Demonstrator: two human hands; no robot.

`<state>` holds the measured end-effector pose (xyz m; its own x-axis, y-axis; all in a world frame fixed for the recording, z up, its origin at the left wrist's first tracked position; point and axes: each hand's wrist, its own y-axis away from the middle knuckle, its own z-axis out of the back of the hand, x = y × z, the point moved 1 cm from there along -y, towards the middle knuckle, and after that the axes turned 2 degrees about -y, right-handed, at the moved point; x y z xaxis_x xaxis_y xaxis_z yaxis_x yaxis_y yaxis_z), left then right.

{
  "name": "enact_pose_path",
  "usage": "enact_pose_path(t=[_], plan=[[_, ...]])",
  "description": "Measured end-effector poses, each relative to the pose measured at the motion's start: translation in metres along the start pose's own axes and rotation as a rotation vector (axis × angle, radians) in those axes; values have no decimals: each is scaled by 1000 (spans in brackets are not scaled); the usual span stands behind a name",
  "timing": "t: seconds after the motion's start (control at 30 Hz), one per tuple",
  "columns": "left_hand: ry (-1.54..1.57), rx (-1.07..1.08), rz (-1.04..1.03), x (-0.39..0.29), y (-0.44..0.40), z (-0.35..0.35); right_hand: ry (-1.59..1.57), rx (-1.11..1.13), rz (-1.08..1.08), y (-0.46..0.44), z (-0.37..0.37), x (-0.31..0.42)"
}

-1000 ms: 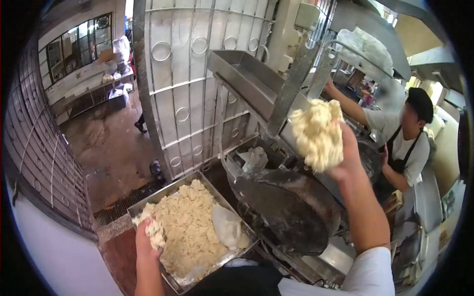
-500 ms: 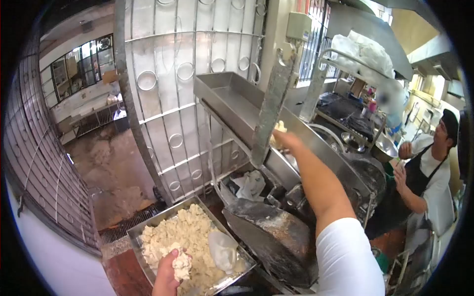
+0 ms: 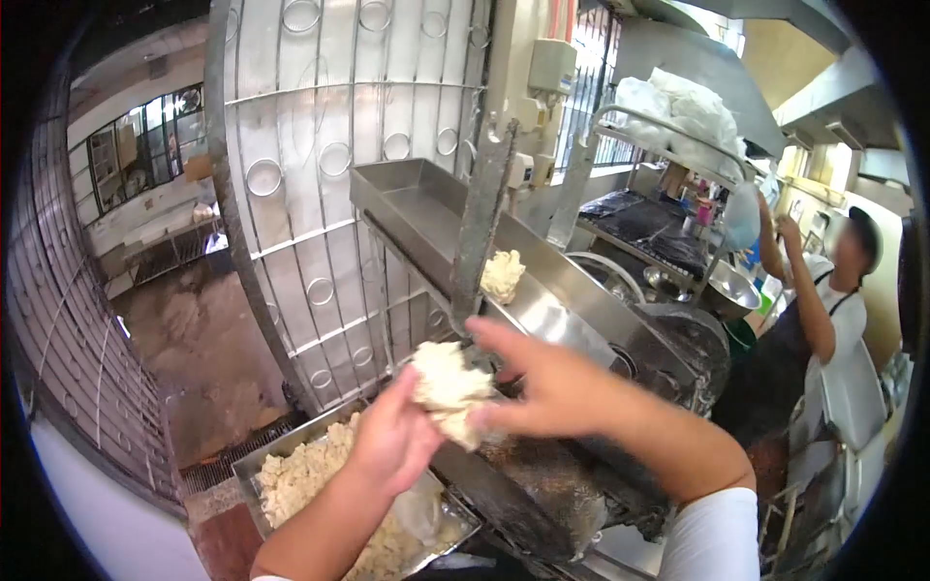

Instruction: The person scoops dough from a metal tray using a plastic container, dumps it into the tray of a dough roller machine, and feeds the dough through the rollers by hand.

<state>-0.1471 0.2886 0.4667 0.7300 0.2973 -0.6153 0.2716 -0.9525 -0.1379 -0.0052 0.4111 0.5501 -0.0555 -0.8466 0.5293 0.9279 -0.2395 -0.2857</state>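
My left hand (image 3: pixel 395 434) holds a pale, crumbly lump of dough (image 3: pixel 451 389) over the lower middle of the view. Beside it my right hand (image 3: pixel 538 382) has its fingers spread around the lump's right side, with the thumb at its lower edge. Another dough lump (image 3: pixel 503 276) lies in the long metal trough (image 3: pixel 557 320) of the machine, behind an upright metal bar. Below my left arm is a metal tray (image 3: pixel 254 496) of crumbled dough (image 3: pixel 302 476), with a translucent plastic piece (image 3: pixel 418 511) on it; my forearm hides part of the tray.
A dark machine body (image 3: pixel 542 484) stands under my right arm. A barred metal gate (image 3: pixel 320 223) rises behind the tray. At the right a co-worker in a dark apron (image 3: pixel 775 363) has both arms raised, near a metal bowl (image 3: pixel 733 289) and bagged plastic (image 3: pixel 678 108).
My right hand has come back from the trough, leaving a dough lump there. My left hand has lifted its lump from above the tray towards my right hand. The co-worker's arms have gone up.
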Motion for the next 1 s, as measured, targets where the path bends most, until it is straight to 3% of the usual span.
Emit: enact_pose_path(t=[0.07,0.1,0.2,0.23,0.27,0.3,0.33,0.4,0.47,0.53,0.6,0.63,0.67,0.7,0.73,0.77,0.83,0.87,0.93,0.97,1.0], plan=[[-18,4,53,10,-8,-26,183,-133,155,10,-19,5],[-53,23,20,14,-10,-31,211,-133,70,11,-16,7],[-22,97,54,18,-10,-38,-244,-93,75,10,-3,-24],[11,121,89,18,-7,-38,-469,-76,-74,10,1,-31],[-129,114,52,18,0,-36,-381,-208,13,6,1,-54],[-268,105,21,16,11,-34,-242,-242,-97,2,14,-70],[-408,98,-12,13,21,-29,-320,-237,-247,-5,27,-90],[-395,85,62,2,42,-4,-291,-459,-485,-12,34,-156],[-249,37,136,-3,66,37,-696,-537,-684,-22,37,-197],[-193,-138,107,1,85,82,-991,-636,-702,-42,32,-242],[-134,-368,69,4,124,117,-485,-531,-719,-61,30,-229],[-108,-480,59,7,139,131,-341,-137,-694,-71,33,-245],[-86,-561,64,12,146,146,-17,51,-645,-80,29,-256],[-32,-618,61,16,163,164,0,2,-709,-77,28,-221],[19,-680,61,23,181,183,51,-35,-711,-82,23,-230],[47,-731,81,31,192,200,133,28,-672,-85,24,-218],[103,-909,81,43,232,227,270,-67,-535,-93,7,-257],[88,-1005,120,47,247,240,514,103,-717,-99,7,-270],[43,-1171,188,61,278,273,296,-74,-708,-86,11,-229],[220,-783,146,84,300,337,187,-160,-691,-78,14,-206],[376,-402,72,76,320,335,206,-133,-512,-74,15,-204]])
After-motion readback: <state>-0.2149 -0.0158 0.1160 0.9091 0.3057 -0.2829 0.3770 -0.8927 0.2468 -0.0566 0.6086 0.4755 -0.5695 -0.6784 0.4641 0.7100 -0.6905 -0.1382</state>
